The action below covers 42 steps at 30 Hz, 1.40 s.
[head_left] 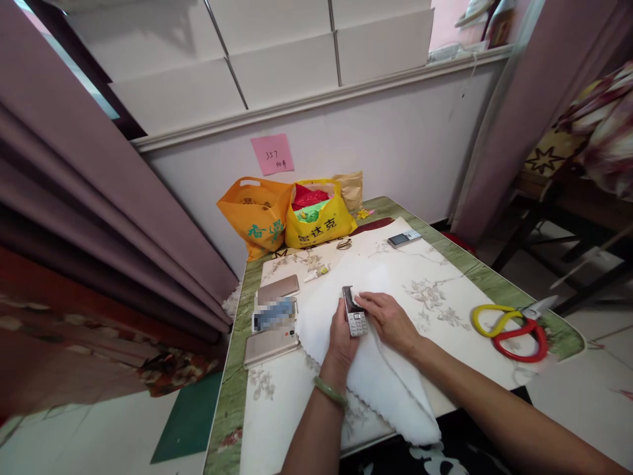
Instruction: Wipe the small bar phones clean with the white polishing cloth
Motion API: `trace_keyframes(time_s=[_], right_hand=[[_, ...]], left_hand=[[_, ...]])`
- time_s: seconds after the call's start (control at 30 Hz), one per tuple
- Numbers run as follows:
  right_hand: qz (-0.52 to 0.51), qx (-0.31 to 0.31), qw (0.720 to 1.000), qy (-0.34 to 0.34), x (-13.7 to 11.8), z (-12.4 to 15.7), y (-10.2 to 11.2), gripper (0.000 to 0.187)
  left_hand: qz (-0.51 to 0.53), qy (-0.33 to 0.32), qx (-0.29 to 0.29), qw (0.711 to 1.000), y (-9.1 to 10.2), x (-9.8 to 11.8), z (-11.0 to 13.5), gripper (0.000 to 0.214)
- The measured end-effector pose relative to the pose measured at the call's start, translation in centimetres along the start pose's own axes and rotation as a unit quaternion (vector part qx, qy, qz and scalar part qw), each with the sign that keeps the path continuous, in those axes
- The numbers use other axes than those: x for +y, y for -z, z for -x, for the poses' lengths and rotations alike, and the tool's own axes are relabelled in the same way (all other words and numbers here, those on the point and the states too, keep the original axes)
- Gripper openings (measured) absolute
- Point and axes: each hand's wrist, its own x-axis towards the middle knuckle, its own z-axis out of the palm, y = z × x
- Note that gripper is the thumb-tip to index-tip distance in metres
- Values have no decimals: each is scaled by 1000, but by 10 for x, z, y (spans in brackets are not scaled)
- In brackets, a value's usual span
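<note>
A small silver keypad phone (354, 313) lies over a white cloth (366, 330) spread on the table (487, 277). My left hand (342, 338), with a green bangle on its wrist, grips the phone's left side from below. My right hand (390, 319) rests fingers-down against the phone's right edge, on the cloth.
Three smartphones (273, 315) lie in a stack-like row at the table's left. Another small phone (404, 238) sits far back. Orange and yellow bags (287, 216) stand against the wall. Red and yellow scissors (512, 324) lie at the right edge. A curtain hangs at left.
</note>
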Motion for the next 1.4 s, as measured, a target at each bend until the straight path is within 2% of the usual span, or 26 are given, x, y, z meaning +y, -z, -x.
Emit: trace_keyframes(time_s=[0.13, 0.23, 0.37, 0.47, 0.63, 0.73, 0.8, 0.93, 1.03, 1.23, 1.3, 1.4], right_hand=[[-35, 8, 998, 42, -7, 11, -3, 45], [-27, 10, 998, 46, -8, -1, -4, 42], [23, -6, 1000, -11, 0, -23, 0, 37], [38, -18, 998, -46, 2, -18, 4, 36], [-9, -25, 1000, 2, -12, 7, 0, 39], [-14, -14, 999, 27, -16, 1, -4, 40], [3, -5, 1000, 16, -13, -11, -5, 40], [55, 0, 997, -52, -2, -26, -2, 37], [53, -13, 997, -60, -4, -14, 2, 35], [-18, -44, 998, 36, -32, 31, 8, 43], [-20, -54, 997, 53, -37, 34, 8, 46], [6, -56, 998, 39, -34, 21, 6, 47]], left_hand=[[-9, 3, 16, 1000, -3, 2, 3, 31], [-20, 9, 18, 1000, -4, 2, 5, 30], [-33, -1, 1, 999, -3, 0, 5, 33], [-39, -8, 7, 999, -2, 0, 4, 34], [-19, 4, 33, 999, -2, 2, 5, 32], [-28, 11, 31, 999, -1, 1, 5, 32], [-35, 8, 26, 999, 0, 0, 5, 33], [-42, -7, -2, 999, 0, -2, 4, 35], [-27, 1, 14, 1000, -1, -1, 3, 33], [-15, 20, 36, 999, -3, 4, 5, 41], [-18, 32, 36, 999, -4, 5, 6, 44], [-4, 44, 27, 999, -4, 5, 5, 43]])
